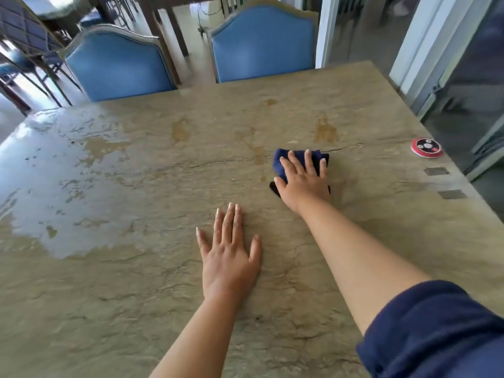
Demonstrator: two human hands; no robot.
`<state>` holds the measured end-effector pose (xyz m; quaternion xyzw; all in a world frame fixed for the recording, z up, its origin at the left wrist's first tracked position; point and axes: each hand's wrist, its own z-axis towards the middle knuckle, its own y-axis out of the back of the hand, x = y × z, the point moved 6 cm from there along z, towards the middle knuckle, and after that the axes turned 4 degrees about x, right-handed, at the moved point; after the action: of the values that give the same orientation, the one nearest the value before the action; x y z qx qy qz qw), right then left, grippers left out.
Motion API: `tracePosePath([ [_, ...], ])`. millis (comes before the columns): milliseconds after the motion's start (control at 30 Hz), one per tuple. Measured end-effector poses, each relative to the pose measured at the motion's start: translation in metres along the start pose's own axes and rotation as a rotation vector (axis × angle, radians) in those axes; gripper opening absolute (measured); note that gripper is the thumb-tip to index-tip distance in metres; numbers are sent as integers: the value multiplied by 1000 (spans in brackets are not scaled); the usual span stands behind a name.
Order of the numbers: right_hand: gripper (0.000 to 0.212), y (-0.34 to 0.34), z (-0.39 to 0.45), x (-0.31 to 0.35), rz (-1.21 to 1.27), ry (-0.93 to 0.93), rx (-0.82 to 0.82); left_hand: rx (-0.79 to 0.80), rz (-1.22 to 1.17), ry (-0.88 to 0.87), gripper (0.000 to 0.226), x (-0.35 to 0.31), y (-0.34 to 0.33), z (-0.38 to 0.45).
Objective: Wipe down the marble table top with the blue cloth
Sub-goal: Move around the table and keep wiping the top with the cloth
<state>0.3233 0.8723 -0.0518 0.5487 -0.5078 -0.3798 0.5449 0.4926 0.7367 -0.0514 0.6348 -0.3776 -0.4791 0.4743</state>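
The beige marble table top (136,282) fills most of the view, veined and cracked, with a shiny wet-looking patch on its left part. A folded dark blue cloth (281,159) lies right of centre. My right hand (304,178) presses flat on the cloth with fingers spread, covering most of it. My left hand (230,255) rests flat on the bare marble nearer to me, fingers apart, holding nothing.
A round red and white call-button disc (427,148) sits near the right edge, with two small grey squares (436,171) below it. Two blue padded chairs (117,64) (263,42) stand at the far edge. Glass doors are on the right.
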Motion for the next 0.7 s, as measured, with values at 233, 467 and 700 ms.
tracePosePath([
  [233,60,-1,-48,1,123,573,-44,15,-17,4,73,3,-1,2],
  [467,58,-5,-63,-15,38,-238,-96,43,-50,-38,79,3,-3,5],
  [700,67,-21,-114,93,78,389,-16,28,-728,-53,63,40,32,-1],
])
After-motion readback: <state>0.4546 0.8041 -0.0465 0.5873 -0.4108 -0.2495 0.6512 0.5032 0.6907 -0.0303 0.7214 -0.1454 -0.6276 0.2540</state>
